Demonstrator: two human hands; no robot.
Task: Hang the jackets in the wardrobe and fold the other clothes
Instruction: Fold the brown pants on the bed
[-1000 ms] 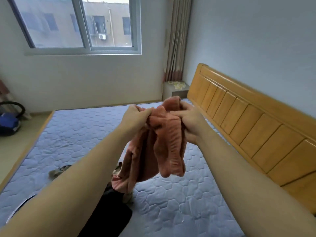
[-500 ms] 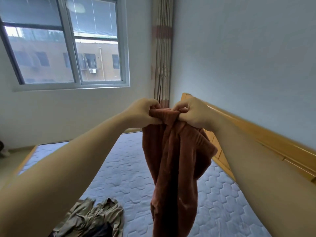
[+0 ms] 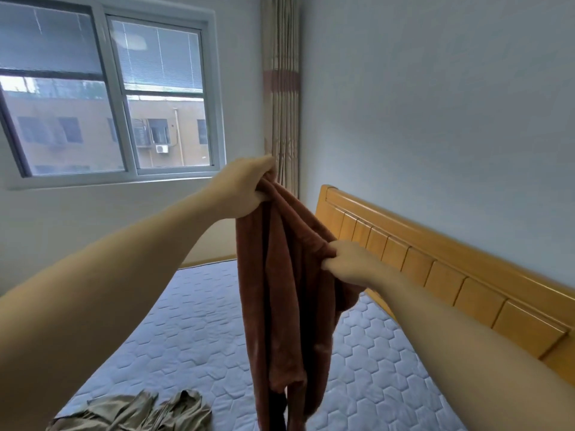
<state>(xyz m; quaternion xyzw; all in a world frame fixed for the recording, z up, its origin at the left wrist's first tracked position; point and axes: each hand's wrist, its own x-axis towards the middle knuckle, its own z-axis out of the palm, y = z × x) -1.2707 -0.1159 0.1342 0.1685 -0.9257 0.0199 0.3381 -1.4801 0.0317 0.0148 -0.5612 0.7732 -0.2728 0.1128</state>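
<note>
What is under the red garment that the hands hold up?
The mattress lies below the red garment; an olive garment lies to its left. The mattress directly behind the cloth is hidden.

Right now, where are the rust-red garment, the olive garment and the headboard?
rust-red garment (image 3: 280, 290): head view, hanging middle fold.
olive garment (image 3: 130, 412): head view, crumpled middle.
headboard (image 3: 445, 283): head view, wooden panel.

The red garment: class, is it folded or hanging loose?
Hanging loose. The garment dangles from the left hand; the right hand pinches its side.
</note>
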